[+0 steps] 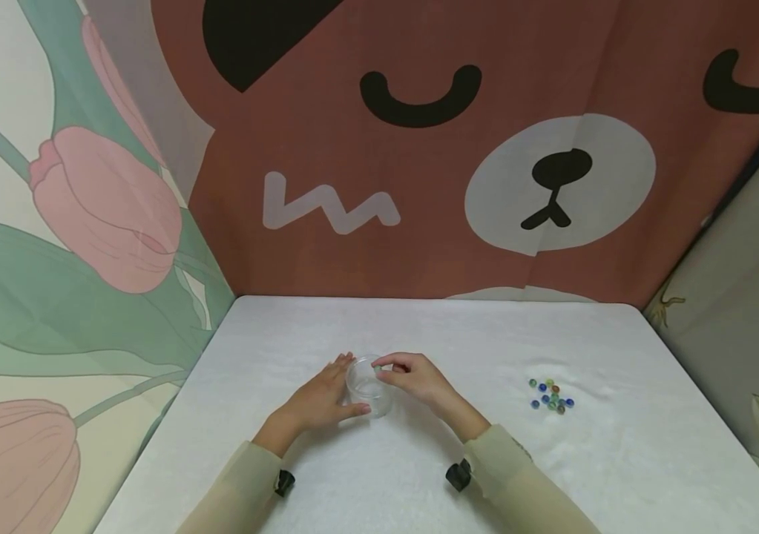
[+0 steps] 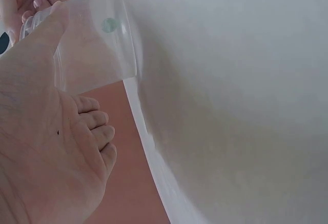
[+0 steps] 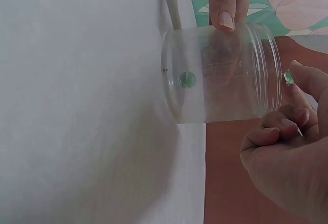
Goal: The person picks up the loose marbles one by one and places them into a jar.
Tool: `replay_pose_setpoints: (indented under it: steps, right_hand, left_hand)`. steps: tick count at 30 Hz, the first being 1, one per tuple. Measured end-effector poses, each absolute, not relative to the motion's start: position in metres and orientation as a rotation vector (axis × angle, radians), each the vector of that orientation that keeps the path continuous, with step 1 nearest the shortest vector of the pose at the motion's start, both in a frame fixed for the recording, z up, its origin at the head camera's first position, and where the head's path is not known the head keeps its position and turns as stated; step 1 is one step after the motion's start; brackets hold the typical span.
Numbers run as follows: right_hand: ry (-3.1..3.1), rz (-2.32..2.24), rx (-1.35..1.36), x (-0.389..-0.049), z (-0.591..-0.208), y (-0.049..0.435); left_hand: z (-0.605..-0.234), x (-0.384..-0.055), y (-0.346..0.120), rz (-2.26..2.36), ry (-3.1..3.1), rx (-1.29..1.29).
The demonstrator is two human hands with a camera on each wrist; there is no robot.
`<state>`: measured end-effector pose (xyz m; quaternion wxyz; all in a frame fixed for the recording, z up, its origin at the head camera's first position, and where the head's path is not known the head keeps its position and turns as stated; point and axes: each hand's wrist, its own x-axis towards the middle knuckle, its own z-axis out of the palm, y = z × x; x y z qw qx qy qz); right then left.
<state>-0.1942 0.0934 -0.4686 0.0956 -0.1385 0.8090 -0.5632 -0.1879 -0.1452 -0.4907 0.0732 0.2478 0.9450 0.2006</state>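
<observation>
A: Head view?
B: Left hand (image 1: 326,393) spread around the clear jar (image 1: 369,389) on the table (image 1: 272,334), thumb and fingers on separate sides. Right hand (image 1: 419,378) pinches a green marble (image 1: 377,368) at the mouth. Loose marbles (image 1: 550,397) lie to the right.
A: Left wrist?
B: Thumb touches jar; second green marble (image 2: 109,25) inside, near base.
A: Right wrist?
B: Pinched marble just outside rim.

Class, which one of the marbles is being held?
The green marble pinched by the right hand at the mouth of the jar. Another green marble lies inside it; the other marbles lie grouped on the white cloth.
</observation>
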Motion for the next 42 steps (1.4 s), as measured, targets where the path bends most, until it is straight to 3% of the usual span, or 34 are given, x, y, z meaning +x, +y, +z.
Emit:
replay_pose_setpoints:
  steps: [42]
  right_hand:
    - [2.441, -1.605, -0.411, -0.2014, -0.4733, 0.0902]
  left_hand:
    - [-0.4889, -0.1861, -0.1445, 0.589, 2.844, 0.751]
